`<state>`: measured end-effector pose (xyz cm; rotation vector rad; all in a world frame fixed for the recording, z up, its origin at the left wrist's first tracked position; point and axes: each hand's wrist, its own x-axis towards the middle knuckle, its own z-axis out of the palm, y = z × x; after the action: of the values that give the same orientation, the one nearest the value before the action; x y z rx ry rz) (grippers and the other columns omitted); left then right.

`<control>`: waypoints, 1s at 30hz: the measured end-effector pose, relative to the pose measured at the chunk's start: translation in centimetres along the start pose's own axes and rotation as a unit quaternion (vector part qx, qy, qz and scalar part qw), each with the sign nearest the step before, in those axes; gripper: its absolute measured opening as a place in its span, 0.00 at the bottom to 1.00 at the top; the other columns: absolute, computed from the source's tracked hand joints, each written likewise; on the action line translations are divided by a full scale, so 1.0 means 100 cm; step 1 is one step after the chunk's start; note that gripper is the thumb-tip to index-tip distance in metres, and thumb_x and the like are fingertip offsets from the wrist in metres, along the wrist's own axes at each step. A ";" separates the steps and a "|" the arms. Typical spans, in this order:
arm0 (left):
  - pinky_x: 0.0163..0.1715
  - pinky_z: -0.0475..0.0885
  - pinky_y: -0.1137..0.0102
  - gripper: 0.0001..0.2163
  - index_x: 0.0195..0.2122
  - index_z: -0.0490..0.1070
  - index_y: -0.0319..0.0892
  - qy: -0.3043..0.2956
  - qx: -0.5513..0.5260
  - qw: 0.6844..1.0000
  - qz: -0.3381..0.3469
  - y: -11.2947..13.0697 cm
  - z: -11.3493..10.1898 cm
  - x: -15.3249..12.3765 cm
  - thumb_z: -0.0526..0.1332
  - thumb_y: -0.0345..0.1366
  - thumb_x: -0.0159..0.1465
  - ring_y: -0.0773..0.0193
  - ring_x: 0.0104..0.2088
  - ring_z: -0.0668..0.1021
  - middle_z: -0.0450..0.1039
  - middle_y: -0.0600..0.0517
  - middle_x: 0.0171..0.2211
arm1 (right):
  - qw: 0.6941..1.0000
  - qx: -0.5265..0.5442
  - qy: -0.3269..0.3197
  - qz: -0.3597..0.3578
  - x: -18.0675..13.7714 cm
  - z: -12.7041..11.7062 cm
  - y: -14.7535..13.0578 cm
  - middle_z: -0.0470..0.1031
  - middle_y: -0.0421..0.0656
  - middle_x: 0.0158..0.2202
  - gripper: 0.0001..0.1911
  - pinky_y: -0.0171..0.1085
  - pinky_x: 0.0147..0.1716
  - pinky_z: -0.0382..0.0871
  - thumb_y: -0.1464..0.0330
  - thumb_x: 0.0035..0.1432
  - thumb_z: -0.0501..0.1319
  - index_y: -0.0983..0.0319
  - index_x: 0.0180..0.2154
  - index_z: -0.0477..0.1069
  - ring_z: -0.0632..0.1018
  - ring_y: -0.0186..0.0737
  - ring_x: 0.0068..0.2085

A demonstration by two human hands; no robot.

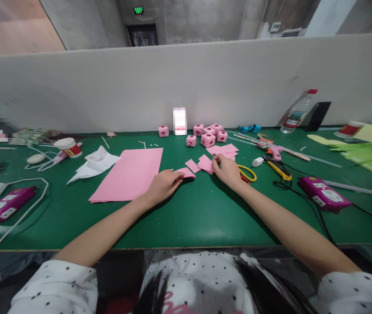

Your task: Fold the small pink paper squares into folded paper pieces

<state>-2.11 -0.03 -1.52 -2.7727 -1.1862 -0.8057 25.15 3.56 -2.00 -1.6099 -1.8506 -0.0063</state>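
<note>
My left hand (163, 186) is closed, thumb and fingers pinching a small pink paper piece (186, 173) just above the green table. To its right, my right hand (228, 171) has its fingertips pinched together at the edge of a pink paper square (205, 163). Between the hands lies a smaller pink paper piece (192, 165). More pink paper pieces (228, 149) overlap beyond my right fingers. Scissors with yellow and red handles (250, 173) are partly hidden behind my right hand. Large pink paper sheets (133, 172) lie beside my left hand.
Several folded pink paper boxes (208, 140) and a lit phone (180, 122) stand near the grey partition (123, 87). On the right are a glue gun (274, 150), a yellow cutter (279, 170), a purple power strip (324, 193) and a bottle (295, 115). White crumpled paper (96, 163) lies left.
</note>
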 end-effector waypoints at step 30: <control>0.41 0.75 0.67 0.08 0.38 0.72 0.42 0.130 -0.256 0.944 -0.163 0.012 -0.015 0.006 0.59 0.41 0.65 0.62 0.37 0.79 0.78 0.52 0.35 | 0.965 0.211 -0.113 -0.110 -0.036 -0.001 -0.065 0.75 0.42 0.29 0.09 0.36 0.32 0.63 0.64 0.61 0.59 0.61 0.31 0.74 0.72 0.37 0.30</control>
<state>-1.61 -0.74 0.25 -2.7193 -1.5917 -1.6688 19.49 -1.22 -0.94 -1.1441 -2.0254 0.4600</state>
